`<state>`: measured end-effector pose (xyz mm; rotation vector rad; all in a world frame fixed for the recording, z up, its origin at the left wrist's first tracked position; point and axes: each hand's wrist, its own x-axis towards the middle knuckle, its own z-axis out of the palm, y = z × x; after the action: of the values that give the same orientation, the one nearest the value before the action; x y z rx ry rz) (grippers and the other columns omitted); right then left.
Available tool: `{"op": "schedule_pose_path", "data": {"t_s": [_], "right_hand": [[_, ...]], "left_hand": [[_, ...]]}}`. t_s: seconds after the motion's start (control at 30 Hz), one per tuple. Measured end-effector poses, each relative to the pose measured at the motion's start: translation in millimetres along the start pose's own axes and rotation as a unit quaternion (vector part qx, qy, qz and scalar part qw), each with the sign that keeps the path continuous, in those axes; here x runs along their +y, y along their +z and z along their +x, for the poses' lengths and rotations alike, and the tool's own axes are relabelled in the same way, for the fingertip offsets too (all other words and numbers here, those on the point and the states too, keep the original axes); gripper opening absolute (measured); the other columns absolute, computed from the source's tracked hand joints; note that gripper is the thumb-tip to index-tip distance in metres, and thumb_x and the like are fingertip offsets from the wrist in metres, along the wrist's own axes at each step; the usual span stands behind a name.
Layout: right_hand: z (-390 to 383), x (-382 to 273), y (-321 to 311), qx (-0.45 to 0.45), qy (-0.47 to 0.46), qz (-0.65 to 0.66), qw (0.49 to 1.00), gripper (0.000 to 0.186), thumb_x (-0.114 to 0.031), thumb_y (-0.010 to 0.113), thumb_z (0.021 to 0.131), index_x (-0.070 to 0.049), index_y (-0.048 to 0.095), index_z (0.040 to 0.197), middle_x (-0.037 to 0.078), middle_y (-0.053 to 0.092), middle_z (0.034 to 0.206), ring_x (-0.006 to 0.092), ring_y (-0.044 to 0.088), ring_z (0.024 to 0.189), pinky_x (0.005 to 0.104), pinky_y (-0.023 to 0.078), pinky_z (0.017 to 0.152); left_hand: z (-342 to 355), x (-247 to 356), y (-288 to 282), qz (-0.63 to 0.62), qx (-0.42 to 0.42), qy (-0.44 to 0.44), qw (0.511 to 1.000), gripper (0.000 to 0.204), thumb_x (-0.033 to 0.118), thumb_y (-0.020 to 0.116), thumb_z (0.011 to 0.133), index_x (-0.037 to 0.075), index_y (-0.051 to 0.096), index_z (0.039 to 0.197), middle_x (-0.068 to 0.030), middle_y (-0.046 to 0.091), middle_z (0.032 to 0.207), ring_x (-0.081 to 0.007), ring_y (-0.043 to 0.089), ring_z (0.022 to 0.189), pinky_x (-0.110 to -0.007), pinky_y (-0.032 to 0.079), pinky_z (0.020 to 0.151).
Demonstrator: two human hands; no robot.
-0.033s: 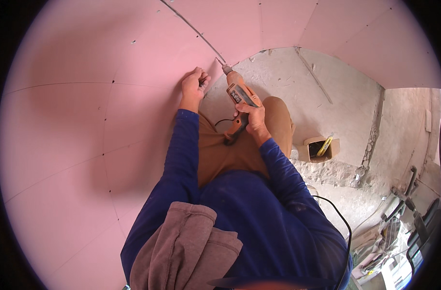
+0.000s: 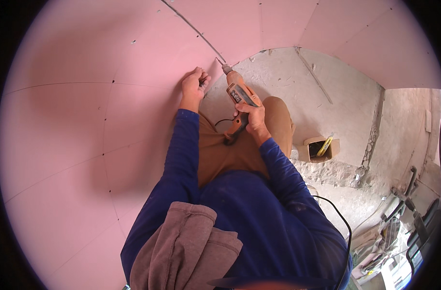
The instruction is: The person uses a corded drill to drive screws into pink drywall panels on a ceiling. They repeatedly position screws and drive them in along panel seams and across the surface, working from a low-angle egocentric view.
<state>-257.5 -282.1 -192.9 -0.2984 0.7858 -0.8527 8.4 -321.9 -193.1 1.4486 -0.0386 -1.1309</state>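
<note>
My right hand (image 2: 253, 118) is wrapped round the handle of an orange and black corded power drill (image 2: 243, 92). The drill points up and away, its tip at the pink wallboard (image 2: 148, 63), near the lower end of a dark seam; whether it touches the board cannot be told. To the left of the tip, my left hand (image 2: 194, 87) is held close against the board with its fingers curled in. A small dark thing shows between those fingers, too small to name.
Right of my knee a small open cardboard box (image 2: 301, 151) stands on the rough concrete floor (image 2: 336, 121), with a yellow-handled tool (image 2: 325, 145) in it. A black cord (image 2: 343, 220) runs by my right arm. Black-framed objects (image 2: 418, 217) and clutter lie at lower right.
</note>
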Motion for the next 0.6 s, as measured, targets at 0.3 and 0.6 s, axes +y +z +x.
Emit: {"op": "schedule_pose_path", "data": {"t_s": [0.3, 0.6], "right_hand": [[15.3, -1.9, 6.0, -0.008, -0.009, 0.004, 1.000, 0.070, 0.013, 0.076, 0.080, -0.001, 0.061, 0.147, 0.009, 0.069, 0.089, 0.0221, 0.067, 0.065, 0.0373, 0.058, 0.057], [24.2, -11.6, 10.5, -0.020, -0.014, -0.034, 0.999, 0.071, 0.012, 0.077, 0.080, -0.001, 0.060, 0.147, 0.009, 0.069, 0.091, 0.0222, 0.067, 0.065, 0.0371, 0.058, 0.058]], "left_hand": [[6.3, 2.4, 2.0, -0.018, -0.010, -0.006, 1.000, 0.011, 0.015, 0.068, 0.110, 0.005, 0.070, 0.106, -0.0050, 0.070, 0.094, -0.0178, 0.068, 0.082, -0.033, 0.061, 0.074], [10.7, 3.8, 2.0, -0.038, -0.038, -0.014, 0.998, 0.013, 0.016, 0.066, 0.111, 0.005, 0.070, 0.106, -0.0044, 0.069, 0.092, -0.0175, 0.068, 0.082, -0.031, 0.061, 0.074]]}}
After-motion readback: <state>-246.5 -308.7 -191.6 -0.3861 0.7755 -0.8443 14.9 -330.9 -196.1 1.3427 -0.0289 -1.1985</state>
